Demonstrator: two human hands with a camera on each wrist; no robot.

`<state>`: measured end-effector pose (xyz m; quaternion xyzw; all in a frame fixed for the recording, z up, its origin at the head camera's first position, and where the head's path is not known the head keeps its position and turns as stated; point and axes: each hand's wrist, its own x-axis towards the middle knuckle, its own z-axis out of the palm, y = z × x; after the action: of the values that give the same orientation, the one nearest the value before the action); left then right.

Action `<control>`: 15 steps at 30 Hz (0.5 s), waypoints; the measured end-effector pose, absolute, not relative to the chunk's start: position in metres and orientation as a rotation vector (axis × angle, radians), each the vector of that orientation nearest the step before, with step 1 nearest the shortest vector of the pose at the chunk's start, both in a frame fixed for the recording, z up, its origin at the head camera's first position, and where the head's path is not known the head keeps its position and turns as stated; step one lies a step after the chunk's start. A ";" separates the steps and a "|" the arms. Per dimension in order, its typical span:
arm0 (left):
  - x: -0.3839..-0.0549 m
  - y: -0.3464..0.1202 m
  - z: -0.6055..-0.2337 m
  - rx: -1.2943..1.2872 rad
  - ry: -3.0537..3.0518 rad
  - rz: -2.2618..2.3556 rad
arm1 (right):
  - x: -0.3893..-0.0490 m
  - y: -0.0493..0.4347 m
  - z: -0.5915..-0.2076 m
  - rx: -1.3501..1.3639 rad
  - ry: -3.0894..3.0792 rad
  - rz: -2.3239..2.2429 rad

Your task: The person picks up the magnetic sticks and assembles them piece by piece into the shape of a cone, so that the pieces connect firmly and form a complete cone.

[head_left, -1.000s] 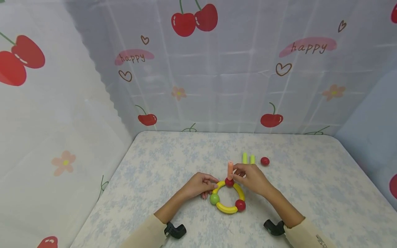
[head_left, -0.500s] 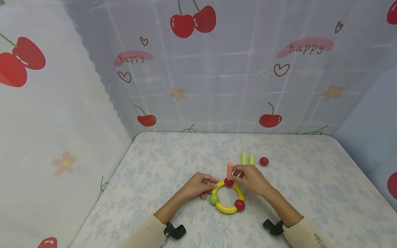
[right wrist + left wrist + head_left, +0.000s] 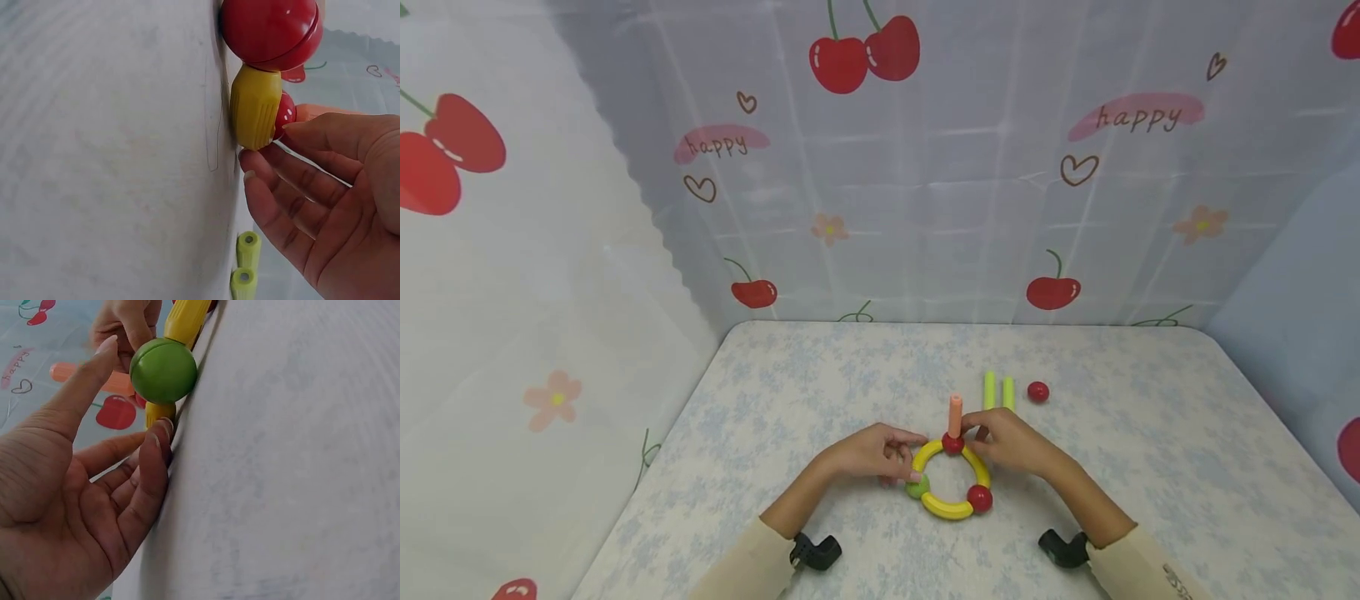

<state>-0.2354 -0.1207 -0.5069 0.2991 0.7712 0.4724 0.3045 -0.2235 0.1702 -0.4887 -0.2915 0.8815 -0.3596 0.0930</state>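
A pale curtain [image 3: 925, 242] printed with cherries, flowers and hearts fills the background, and the word "happy" reads 2 times on it, on a pink smear at left [image 3: 722, 143] and on another at right [image 3: 1150, 115]. Below it spreads a white table [image 3: 820, 367] with a faint blue pattern. A left sleeve [image 3: 748, 567] and a right sleeve [image 3: 1142, 571], both beige, enter from the near edge; the right bears dark lettering too small to read. The forearms angle inward and forward, with the left hand [image 3: 868, 452] and right hand [image 3: 1011, 442] low over the table, facing each other. Between them lies a ring [image 3: 946, 508] of 3 curved yellow pieces and 3 balls. The left hand is loosely parted, grasping nothing firmly: its fingers reach the left yellow piece, its thumb beside the green ball [image 3: 917, 489]. The right hand is half spread, fingers bent by the right yellow piece, thumb at the far red ball [image 3: 952, 445]; whether it presses is unclear. A black device [image 3: 816, 552] sits at the left wrist, another [image 3: 1063, 548] at the right. Beyond the ring lie 2 light green rods [image 3: 989, 392]; a peach rod [image 3: 955, 417] stands upright on the far red ball. The near red ball [image 3: 980, 499] joins the ring at right; a loose red ball [image 3: 1038, 392] rests beside the green rods.
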 end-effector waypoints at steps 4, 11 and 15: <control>-0.233 -0.119 -0.499 0.878 2.118 1.098 | -0.225 0.172 -0.492 -0.852 2.562 -1.110; -0.228 -0.114 -0.493 0.865 2.212 1.028 | -0.225 0.175 -0.489 -0.835 2.549 -1.135; -0.227 -0.113 -0.492 0.824 2.212 1.044 | -0.224 0.177 -0.487 -0.831 2.550 -1.134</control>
<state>-0.2268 -0.1131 -0.4921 0.3068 0.8236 0.3886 0.2766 -0.2240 0.1771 -0.4867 -0.2834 0.8699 -0.3869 0.1149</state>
